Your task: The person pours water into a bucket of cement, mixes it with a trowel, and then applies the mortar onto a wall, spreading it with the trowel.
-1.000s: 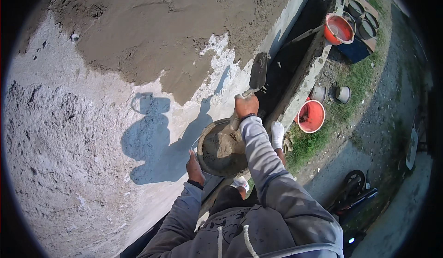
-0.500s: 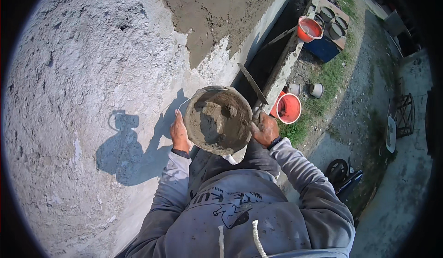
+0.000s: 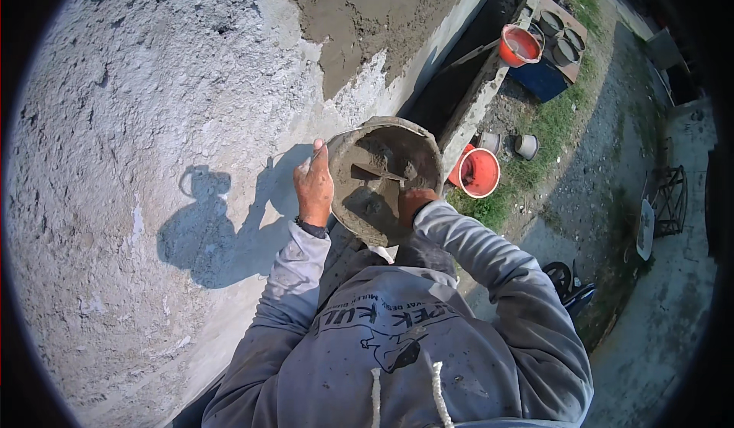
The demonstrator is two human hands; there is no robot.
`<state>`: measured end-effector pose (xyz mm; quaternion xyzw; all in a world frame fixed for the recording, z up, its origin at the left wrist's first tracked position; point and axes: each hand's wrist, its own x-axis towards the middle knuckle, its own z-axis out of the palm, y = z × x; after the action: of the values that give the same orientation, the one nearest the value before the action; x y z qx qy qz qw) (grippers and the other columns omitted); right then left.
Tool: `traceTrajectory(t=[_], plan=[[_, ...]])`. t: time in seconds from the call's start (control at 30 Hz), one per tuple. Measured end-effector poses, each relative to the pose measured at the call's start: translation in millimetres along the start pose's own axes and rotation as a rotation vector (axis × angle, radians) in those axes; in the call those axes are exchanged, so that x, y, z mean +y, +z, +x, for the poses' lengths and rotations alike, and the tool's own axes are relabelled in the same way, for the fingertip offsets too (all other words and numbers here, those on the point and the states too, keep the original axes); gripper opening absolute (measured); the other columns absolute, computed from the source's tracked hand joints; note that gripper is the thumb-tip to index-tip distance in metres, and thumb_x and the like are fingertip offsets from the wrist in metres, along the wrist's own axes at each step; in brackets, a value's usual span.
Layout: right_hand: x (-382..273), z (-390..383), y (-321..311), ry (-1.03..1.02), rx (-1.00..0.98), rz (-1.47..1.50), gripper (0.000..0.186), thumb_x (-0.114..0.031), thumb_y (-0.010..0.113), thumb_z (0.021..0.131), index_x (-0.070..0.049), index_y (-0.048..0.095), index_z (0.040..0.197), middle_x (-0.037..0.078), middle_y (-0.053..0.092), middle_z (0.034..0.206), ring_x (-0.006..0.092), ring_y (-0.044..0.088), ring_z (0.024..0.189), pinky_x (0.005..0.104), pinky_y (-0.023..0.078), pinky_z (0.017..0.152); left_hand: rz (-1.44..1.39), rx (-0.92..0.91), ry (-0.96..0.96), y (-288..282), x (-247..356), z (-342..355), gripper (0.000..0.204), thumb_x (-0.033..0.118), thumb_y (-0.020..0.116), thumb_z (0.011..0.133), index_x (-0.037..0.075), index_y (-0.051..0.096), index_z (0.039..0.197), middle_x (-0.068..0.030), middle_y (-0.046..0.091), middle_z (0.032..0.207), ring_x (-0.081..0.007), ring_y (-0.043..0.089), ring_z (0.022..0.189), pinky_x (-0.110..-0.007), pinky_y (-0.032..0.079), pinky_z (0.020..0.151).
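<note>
A round bucket (image 3: pixel 353 134) of wet grey mortar (image 3: pixel 372 151) is tilted before my body, against the wall side. My left hand (image 3: pixel 313 188) grips its left rim, with one finger pointing up. Inside the bucket, my right hand (image 3: pixel 417 203) holds a trowel (image 3: pixel 378 171) by the handle; its blade lies over the mortar, pointing left. The trowel handle is mostly hidden by my fingers. On the rough pale wall (image 3: pixel 153 99) to the left, a patch of fresh grey plaster (image 3: pixel 359 22) covers the upper part.
A narrow concrete ledge (image 3: pixel 472 113) runs beyond the bucket, with an orange bucket (image 3: pixel 514 58) on it. Another orange bucket (image 3: pixel 462 174) and a small grey pot (image 3: pixel 526 147) stand below on the grass. A blue-sided stand (image 3: pixel 541 87) holds several round pots. A motorbike wheel (image 3: pixel 556 277) shows lower right.
The trowel has come from outside the right rim down into the bucket with my right hand. The bucket has shifted slightly right and tilted more; my left hand has moved up its rim.
</note>
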<state>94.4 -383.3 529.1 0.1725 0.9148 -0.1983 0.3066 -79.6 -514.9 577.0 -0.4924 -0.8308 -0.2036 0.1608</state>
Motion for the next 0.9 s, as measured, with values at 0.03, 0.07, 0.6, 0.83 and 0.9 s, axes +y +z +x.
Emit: traceTrajectory(t=[0.03, 0.07, 0.6, 0.83, 0.9], plan=[[3, -11, 3, -0.080, 0.001, -0.018, 0.030, -0.018, 0.055, 0.073, -0.005, 0.066, 0.098, 0.014, 0.067, 0.095, 0.0288, 0.065, 0.091, 0.0423, 0.052, 0.075, -0.005, -0.015, -0.065, 2, -2, 5, 0.032, -0.002, 0.052, 0.081, 0.000, 0.056, 0.113, -0.0137, 0.059, 0.116, -0.0293, 0.061, 0.091, -0.039, 0.046, 0.074], [-1, -14, 11, 0.108, -0.131, -0.067, 0.032, -0.019, 0.058, 0.069, -0.007, 0.067, 0.098, 0.015, 0.067, 0.096, 0.0298, 0.064, 0.092, 0.0433, 0.051, 0.075, -0.019, -0.035, -0.127, 5, 0, 9, 0.033, -0.004, 0.053, 0.080, 0.001, 0.057, 0.113, -0.0129, 0.059, 0.117, -0.0294, 0.061, 0.092, -0.039, 0.046, 0.073], [70, -9, -26, -0.307, -0.175, -0.316, 0.027, -0.025, 0.062, 0.066, -0.005, 0.070, 0.082, 0.016, 0.067, 0.085, 0.0284, 0.065, 0.083, 0.0425, 0.052, 0.070, -0.307, 0.123, 0.095, 0, 43, 68, 0.018, -0.002, 0.052, 0.085, 0.002, 0.057, 0.102, -0.0186, 0.049, 0.062, -0.0356, 0.048, 0.051, -0.041, 0.034, 0.045], [52, -65, -29, -0.171, -0.429, 1.400, 0.015, -0.016, 0.062, 0.075, -0.001, 0.061, 0.073, 0.006, 0.057, 0.061, 0.0159, 0.057, 0.054, 0.0286, 0.046, 0.049, -0.318, 0.034, 0.089, -5, 53, 73, 0.044, -0.011, 0.052, 0.077, 0.004, 0.055, 0.118, -0.0137, 0.058, 0.119, -0.0326, 0.058, 0.099, -0.040, 0.045, 0.077], [44, -57, -28, -0.311, -0.438, 1.592, 0.016, -0.017, 0.060, 0.078, -0.002, 0.058, 0.074, 0.005, 0.055, 0.062, 0.0159, 0.055, 0.051, 0.0277, 0.045, 0.046, -0.413, 0.229, 0.135, -8, 50, 73, 0.038, -0.007, 0.051, 0.082, 0.006, 0.054, 0.117, -0.0207, 0.058, 0.076, -0.0383, 0.056, 0.065, -0.041, 0.043, 0.055]])
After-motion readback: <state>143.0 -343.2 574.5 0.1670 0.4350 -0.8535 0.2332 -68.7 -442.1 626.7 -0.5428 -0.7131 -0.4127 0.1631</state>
